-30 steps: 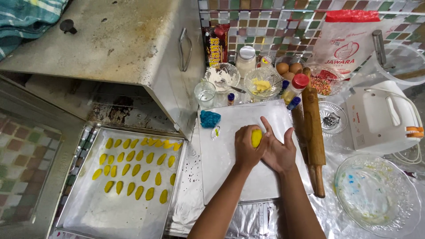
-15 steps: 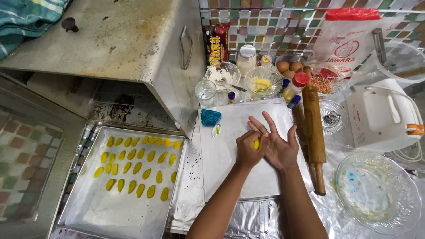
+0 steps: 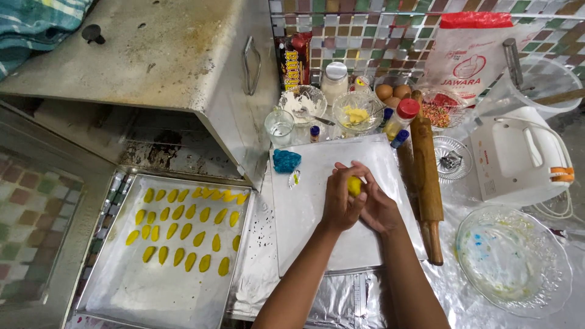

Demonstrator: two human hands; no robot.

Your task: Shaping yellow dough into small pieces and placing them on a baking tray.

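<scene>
Dough ball (image 3: 354, 185) yellow, pressed between both hands (image 3: 359, 204), above white board (image 3: 311, 207)

- A foil-covered worktop (image 3: 341, 298) carries everything.
- A white rectangular board (image 3: 317, 219) lies on it, the landmark here.
- Left of the board: a flat metal baking tray (image 3: 128, 286).
- Right of the board, touching its edge: a long wooden rolling pin (image 3: 428, 183).
- Further right: a smeared clear glass plate (image 3: 515, 262) and a white hand mixer (image 3: 518, 158).
- Behind the board: a small clear glass (image 3: 279, 127).
</scene>
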